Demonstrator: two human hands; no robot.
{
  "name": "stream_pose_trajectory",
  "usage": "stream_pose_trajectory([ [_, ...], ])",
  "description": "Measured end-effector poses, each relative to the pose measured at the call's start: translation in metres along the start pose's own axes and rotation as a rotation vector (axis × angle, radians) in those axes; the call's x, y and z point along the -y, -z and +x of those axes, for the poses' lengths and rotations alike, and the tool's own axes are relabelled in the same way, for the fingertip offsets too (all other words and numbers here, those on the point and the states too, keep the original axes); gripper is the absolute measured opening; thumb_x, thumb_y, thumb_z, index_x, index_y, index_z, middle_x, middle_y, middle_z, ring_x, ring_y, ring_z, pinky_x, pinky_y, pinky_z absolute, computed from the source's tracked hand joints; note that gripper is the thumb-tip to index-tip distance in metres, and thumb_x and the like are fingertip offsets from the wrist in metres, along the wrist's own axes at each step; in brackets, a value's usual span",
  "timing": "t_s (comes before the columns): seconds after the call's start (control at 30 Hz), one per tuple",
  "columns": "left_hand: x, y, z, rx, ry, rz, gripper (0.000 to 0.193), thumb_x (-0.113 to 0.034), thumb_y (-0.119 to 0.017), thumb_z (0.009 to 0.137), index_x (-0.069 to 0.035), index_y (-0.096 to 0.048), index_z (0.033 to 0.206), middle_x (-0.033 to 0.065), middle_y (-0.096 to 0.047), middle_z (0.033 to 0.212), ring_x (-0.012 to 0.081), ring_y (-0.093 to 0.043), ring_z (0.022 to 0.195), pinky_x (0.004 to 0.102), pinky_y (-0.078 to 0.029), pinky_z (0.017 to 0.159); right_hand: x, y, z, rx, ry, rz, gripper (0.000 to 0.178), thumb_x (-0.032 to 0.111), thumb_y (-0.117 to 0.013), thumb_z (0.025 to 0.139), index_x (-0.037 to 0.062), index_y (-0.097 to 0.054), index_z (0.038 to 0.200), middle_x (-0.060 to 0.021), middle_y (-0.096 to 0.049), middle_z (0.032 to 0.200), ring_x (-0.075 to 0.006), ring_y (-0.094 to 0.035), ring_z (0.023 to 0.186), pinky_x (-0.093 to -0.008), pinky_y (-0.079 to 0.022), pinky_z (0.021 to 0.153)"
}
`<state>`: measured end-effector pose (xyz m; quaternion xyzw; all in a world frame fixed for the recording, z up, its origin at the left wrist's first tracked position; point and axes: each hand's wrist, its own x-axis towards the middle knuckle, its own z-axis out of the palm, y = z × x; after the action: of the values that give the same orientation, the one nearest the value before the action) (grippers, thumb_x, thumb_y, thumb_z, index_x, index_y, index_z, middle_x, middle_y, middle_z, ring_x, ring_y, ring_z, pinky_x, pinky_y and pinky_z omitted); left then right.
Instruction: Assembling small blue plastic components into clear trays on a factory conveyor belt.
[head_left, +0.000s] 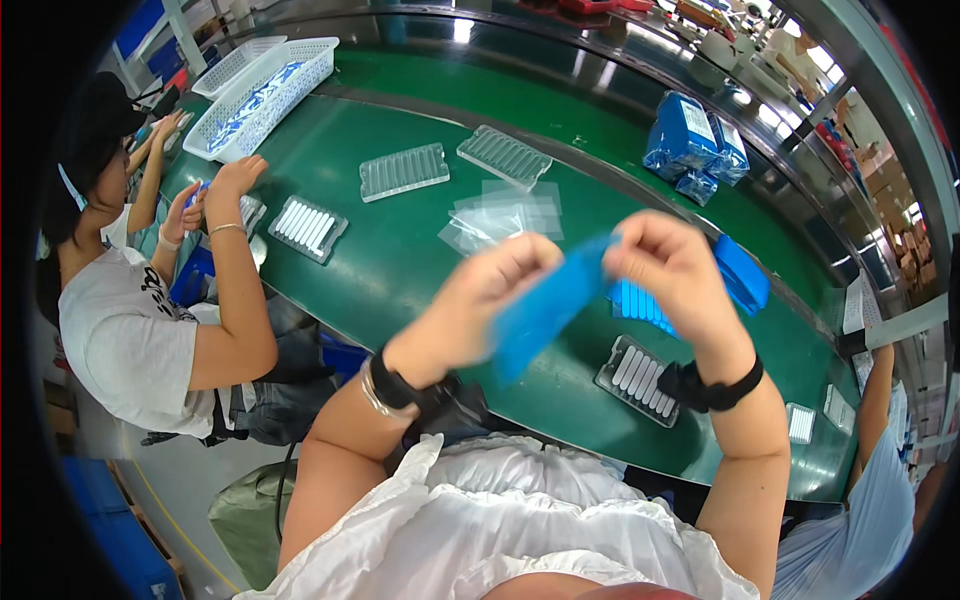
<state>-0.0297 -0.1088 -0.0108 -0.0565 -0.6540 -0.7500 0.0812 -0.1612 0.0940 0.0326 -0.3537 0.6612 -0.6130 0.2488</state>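
Observation:
Both my hands are raised over the green table, holding a flat blue piece [550, 305] blurred by motion; it may be a folded box or a pouch. My left hand [478, 300] is closed on its left side. The fingers of my right hand [672, 272] pinch its upper right end. Behind the right hand lies a ridged blue item [640, 303], partly hidden. Below that hand, a clear plastic tray [607, 380] holds several white stick-like pieces. Beyond my hands lie several clear plastic bags [500, 217], spread over one another.
Two clear ribbed trays [405, 172] lie farther back. Blue plastic-wrapped packs [688, 140] and curved blue pieces [742, 275] sit at right. At left, a co-worker [150, 300] handles something blue beside a filled tray [308, 228] and white baskets [265, 100]. Another person's arm [877, 410] shows at right.

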Motion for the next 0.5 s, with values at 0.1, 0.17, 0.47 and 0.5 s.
stream_pose_trajectory([
  [0.1, 0.034, 0.055, 0.009, -0.264, -0.235, 1.309, 0.007, -0.012, -0.069, 0.087, -0.007, -0.066, 0.090, 0.0103, -0.069, 0.088, 0.0276, -0.068, 0.085, 0.0432, -0.053, 0.076, -0.019, 0.045, 0.013, -0.275, -0.009, -0.366, 0.013, 0.013, -0.073, 0.093, 0.0013, -0.066, 0.093, 0.0026, -0.061, 0.077, -0.0046, -0.054, 0.071, -0.0233, -0.044, 0.062],
  [0.17, 0.054, 0.081, 0.004, -0.226, 0.185, 1.711, 0.007, -0.014, -0.063, 0.092, -0.007, -0.066, 0.092, 0.0108, -0.072, 0.091, 0.0367, -0.066, 0.089, 0.0532, -0.050, 0.079, -0.024, 0.073, -0.001, -0.362, -0.014, -0.636, 0.017, 0.015, -0.074, 0.092, 0.0004, -0.065, 0.091, 0.0033, -0.058, 0.072, -0.0055, -0.053, 0.067, -0.0242, -0.043, 0.059],
  [0.47, 0.018, 0.064, -0.004, -0.361, 0.128, 1.942, 0.047, -0.019, -0.072, 0.087, -0.007, -0.058, 0.131, 0.0095, -0.070, 0.104, 0.0315, -0.066, 0.100, 0.0534, -0.047, 0.088, 0.006, 0.109, -0.131, -0.606, -0.035, -0.590, 0.010, 0.005, -0.070, 0.096, -0.0015, -0.062, 0.097, 0.0023, -0.055, 0.081, -0.0047, -0.052, 0.073, -0.0200, -0.039, 0.065],
  [0.5, 0.017, 0.058, -0.005, -0.452, -0.007, 1.980, 0.058, -0.020, -0.075, 0.085, -0.006, -0.055, 0.137, 0.0098, -0.069, 0.111, 0.0313, -0.064, 0.105, 0.0538, -0.046, 0.091, 0.006, 0.107, -0.150, -0.662, 0.005, -0.639, 0.010, 0.002, -0.071, 0.095, -0.0020, -0.062, 0.098, 0.0015, -0.055, 0.082, -0.0054, -0.052, 0.075, -0.0200, -0.039, 0.067],
])
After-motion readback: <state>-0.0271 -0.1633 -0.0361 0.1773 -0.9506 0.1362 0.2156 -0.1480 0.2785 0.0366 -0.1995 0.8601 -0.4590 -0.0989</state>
